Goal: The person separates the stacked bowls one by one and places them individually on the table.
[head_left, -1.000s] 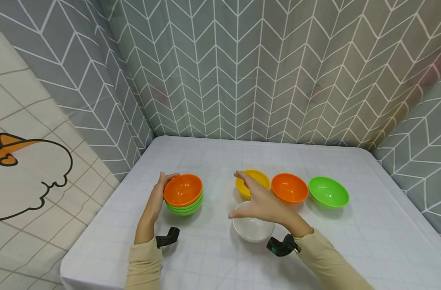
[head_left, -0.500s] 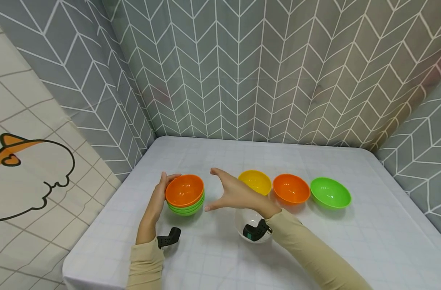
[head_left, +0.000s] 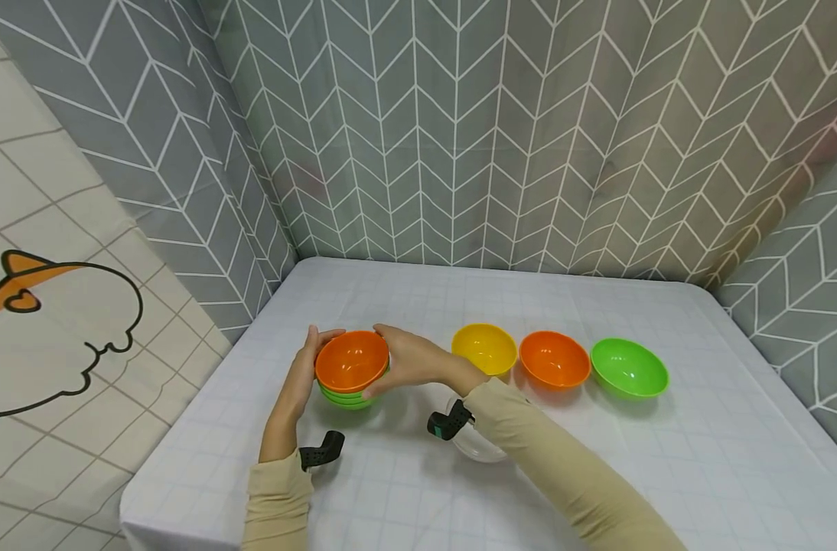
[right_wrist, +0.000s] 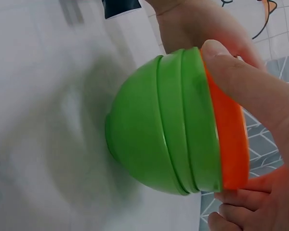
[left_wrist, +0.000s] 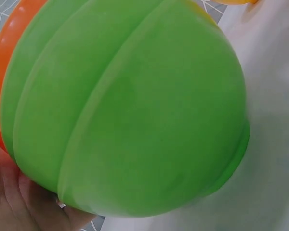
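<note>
On the left of the table, an orange bowl [head_left: 352, 361] sits nested on top of several green bowls [head_left: 344, 400]. My left hand [head_left: 296, 379] holds this stack from its left side, its fingers reaching round the back. From the right, my right hand [head_left: 416, 357] grips the orange bowl between thumb and fingers. The right wrist view has the thumb [right_wrist: 231, 72] lying across the orange rim and the other fingers on its opposite side. Green bowl walls [left_wrist: 159, 110] fill most of the left wrist view. Whether the stack touches the cloth is unclear.
A white bowl [head_left: 478, 446], partly covered by the right forearm, stands near the table's middle. Behind it a yellow bowl [head_left: 483, 346], another orange bowl [head_left: 555, 360] and a single green bowl [head_left: 629, 369] form a row. A white cloth covers the table [head_left: 391, 490].
My right hand has moved left from above the white bowl to the stack and has taken hold of the orange bowl. The left hand has stayed at the stack.
</note>
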Demonstrator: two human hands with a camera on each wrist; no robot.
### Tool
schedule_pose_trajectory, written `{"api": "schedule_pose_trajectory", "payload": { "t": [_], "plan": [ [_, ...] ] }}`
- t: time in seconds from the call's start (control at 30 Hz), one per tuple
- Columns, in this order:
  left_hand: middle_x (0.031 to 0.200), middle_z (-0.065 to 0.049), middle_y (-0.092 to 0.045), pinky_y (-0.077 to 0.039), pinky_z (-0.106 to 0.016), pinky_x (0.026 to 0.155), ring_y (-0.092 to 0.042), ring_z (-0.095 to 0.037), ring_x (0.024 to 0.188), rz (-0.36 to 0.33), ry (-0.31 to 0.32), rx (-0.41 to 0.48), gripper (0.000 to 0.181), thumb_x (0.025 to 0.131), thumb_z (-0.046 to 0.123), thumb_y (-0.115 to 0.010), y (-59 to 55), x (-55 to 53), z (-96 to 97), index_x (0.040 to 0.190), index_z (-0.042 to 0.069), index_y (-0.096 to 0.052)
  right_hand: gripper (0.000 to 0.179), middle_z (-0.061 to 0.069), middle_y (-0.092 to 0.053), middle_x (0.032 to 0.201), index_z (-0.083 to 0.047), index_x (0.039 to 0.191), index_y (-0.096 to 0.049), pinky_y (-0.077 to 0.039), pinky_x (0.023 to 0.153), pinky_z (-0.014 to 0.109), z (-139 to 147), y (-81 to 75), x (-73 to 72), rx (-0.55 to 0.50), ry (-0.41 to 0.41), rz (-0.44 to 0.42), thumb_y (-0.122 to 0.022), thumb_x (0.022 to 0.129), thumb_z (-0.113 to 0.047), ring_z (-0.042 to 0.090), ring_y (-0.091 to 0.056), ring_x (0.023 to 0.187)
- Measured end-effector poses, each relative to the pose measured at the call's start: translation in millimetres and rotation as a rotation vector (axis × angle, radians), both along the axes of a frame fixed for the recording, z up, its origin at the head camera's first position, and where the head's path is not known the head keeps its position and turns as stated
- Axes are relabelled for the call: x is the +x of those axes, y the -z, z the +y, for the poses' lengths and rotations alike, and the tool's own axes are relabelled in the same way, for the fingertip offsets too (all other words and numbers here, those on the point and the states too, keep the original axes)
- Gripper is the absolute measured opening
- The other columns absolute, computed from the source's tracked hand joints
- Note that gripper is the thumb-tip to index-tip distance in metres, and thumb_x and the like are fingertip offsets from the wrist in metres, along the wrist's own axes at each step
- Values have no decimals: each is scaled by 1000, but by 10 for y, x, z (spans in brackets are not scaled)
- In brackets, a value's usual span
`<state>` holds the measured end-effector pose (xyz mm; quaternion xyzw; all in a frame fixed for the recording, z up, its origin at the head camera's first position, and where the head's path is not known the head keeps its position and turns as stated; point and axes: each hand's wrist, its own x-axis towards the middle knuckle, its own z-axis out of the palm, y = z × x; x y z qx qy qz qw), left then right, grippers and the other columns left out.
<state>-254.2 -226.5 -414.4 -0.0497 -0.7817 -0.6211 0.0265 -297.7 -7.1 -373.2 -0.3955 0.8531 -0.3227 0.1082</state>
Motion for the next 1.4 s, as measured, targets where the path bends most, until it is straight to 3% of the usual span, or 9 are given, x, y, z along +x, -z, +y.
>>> {"api": "schedule_pose_trajectory", "payload": {
  "t": [0.1, 0.27, 0.47, 0.9, 1.17, 1.4],
  "plan": [
    [141, -17, -47, -26, -55, 108, -41, -32, 130, -3, 3, 5, 82, 98, 65, -12, 6, -2, 0, 141, 4, -46, 93, 4, -58, 125, -1, 137, -42, -47, 92, 29, -56, 65, -26, -91, -54, -42, -88, 68, -42, 13, -57, 110],
    [142, -16, -47, -24, -54, 110, -40, -31, 131, -18, 2, -2, 84, 96, 68, -13, 18, -5, 1, 141, 5, -47, 87, 4, -59, 120, -3, 133, -44, -49, 88, 26, -115, 114, -30, -159, -85, -102, -89, 68, -36, 15, -59, 105],
    [142, -16, -47, -21, -54, 111, -39, -31, 132, -14, 10, 4, 82, 97, 67, -13, 13, -1, -8, 141, 5, -46, 82, 10, -58, 120, 0, 131, -44, -49, 87, 27, -146, 100, -15, -172, -86, -111, -88, 70, -30, 20, -59, 105],
    [143, -15, -46, -20, -57, 110, -39, -31, 132, -29, 1, -5, 83, 97, 68, -13, 18, -8, -9, 142, 6, -46, 85, 6, -58, 120, -1, 132, -42, -48, 86, 24, -157, 104, 25, -165, -6, -151, -89, 68, -33, 14, -58, 103],
    [142, -16, -46, -23, -55, 110, -39, -31, 131, -28, 10, 10, 83, 97, 67, -13, 23, -12, -7, 141, 4, -45, 77, 8, -58, 117, -1, 129, -45, -51, 84, 26, -130, 95, 29, -201, -34, -183, -86, 72, -31, 19, -60, 101],
    [144, -17, -43, -20, -55, 111, -35, -32, 134, -23, -20, -19, 84, 98, 65, -11, 20, 10, -17, 143, 1, -42, 76, 9, -59, 118, 1, 129, -45, -51, 86, 29, -110, 13, 60, -269, -62, -160, -86, 72, -28, 19, -59, 103]
  ]
}}
